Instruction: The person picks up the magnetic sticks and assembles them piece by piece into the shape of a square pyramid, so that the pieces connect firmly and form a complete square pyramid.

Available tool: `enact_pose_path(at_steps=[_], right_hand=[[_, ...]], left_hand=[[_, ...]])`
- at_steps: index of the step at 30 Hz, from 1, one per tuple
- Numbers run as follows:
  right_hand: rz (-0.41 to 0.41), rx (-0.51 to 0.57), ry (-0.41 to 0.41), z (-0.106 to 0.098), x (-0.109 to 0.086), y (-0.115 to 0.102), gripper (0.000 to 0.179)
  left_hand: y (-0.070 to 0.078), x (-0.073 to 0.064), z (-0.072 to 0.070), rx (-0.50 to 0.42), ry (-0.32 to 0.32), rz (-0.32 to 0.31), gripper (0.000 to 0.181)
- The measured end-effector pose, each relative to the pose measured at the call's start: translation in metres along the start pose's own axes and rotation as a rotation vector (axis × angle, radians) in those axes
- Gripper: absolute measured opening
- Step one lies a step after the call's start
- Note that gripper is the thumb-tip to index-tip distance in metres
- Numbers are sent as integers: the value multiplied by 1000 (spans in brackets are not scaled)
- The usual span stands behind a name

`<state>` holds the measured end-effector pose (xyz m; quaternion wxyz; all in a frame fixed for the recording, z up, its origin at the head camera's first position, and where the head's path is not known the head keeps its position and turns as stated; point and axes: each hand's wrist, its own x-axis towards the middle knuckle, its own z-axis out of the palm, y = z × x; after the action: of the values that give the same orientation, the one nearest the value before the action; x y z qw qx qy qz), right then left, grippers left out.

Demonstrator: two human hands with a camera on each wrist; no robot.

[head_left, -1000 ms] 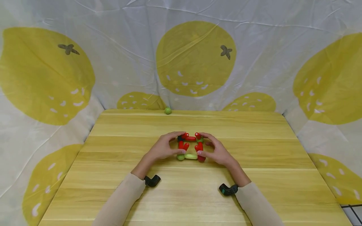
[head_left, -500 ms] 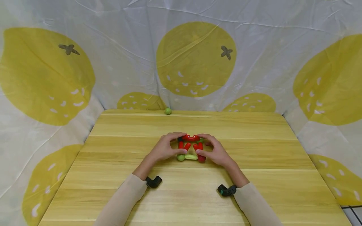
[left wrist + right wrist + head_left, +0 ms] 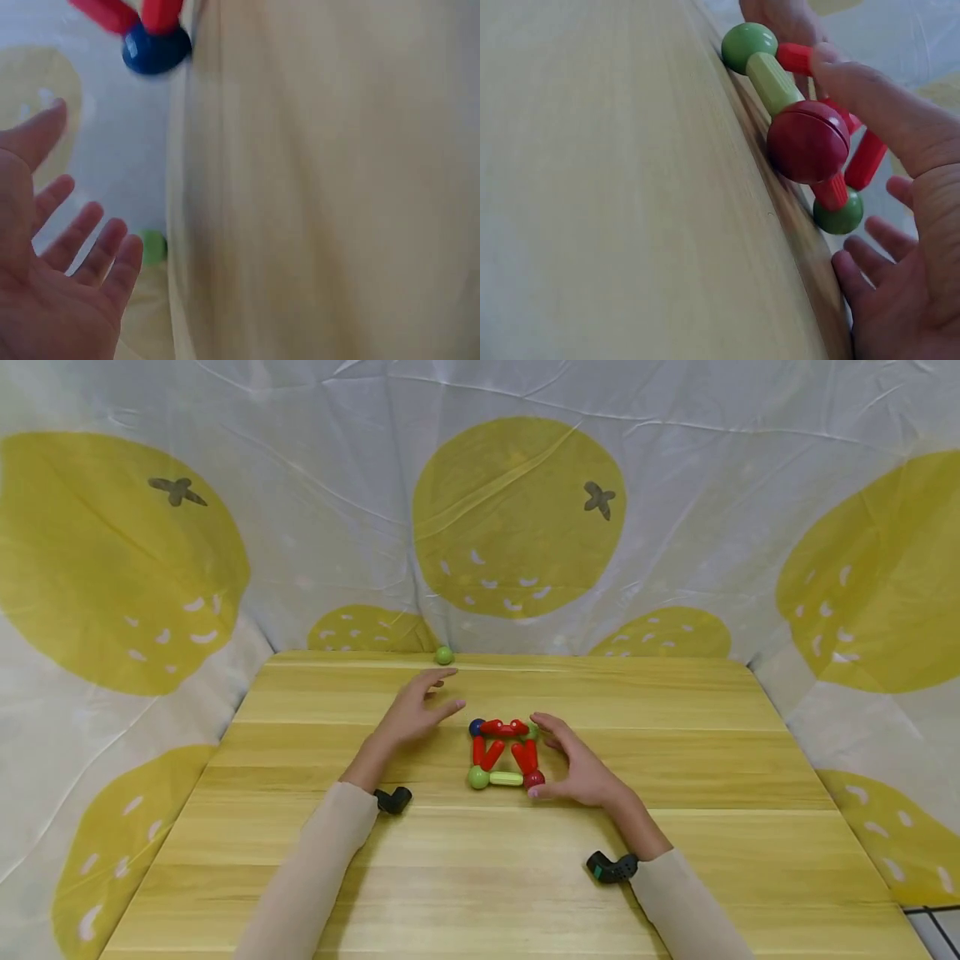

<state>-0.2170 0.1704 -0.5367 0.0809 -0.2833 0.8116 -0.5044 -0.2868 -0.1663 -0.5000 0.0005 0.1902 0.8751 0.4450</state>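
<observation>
A small frame of toy building rods and balls lies on the wooden table, with a blue ball (image 3: 477, 727) and a green ball (image 3: 532, 731) at its back corners. A second green ball (image 3: 478, 777) and a dark red ball (image 3: 534, 779) form the front corners, joined by a light green rod (image 3: 506, 779). Red rods run along the other sides, and further red rods (image 3: 492, 755) slant inward from the corners. My left hand (image 3: 412, 714) is off the frame, fingers spread, behind and left of it. My right hand (image 3: 583, 770) curves loosely around the right side, thumb close to the dark red ball.
A loose green ball (image 3: 444, 656) sits at the table's (image 3: 675, 693) back edge, just beyond my left fingertips. Behind the table hangs a white cloth (image 3: 337, 510) printed with yellow fruit. Each wrist wears a black camera (image 3: 393, 800).
My left hand has let go of the frame and moved back and left toward the loose green ball. My right hand has loosened and shifted slightly right. The upper red rods have tilted inward.
</observation>
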Motion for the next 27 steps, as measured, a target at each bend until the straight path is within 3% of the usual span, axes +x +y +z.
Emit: enact_pose_path(at_steps=[3,7,11,15,18,24,27], right_hand=[[14,-52,-28,-3,-2,-1,121],[51,-87,-33,-3,-4,0,119],[53,-94,-28,1,-3,0,117],[46,-108,-32,1,-3,-1,117],[44,-103,-33,3,-4,-2,116],[43,-93,-25,2,-3,-3,115],[51,-88,-21,2,-4,-2,115]], left_hand=[[-12,21,-8,125,20,-7,65],[-23,38,-11,234,-6,-6,70],[-25,46,-15,335,-73,8,71],[-24,49,-17,420,-117,-20,67],[-28,47,-16,426,-106,-42,64],[-31,45,-16,382,-21,-41,62],[-31,43,-16,393,-28,-48,62]])
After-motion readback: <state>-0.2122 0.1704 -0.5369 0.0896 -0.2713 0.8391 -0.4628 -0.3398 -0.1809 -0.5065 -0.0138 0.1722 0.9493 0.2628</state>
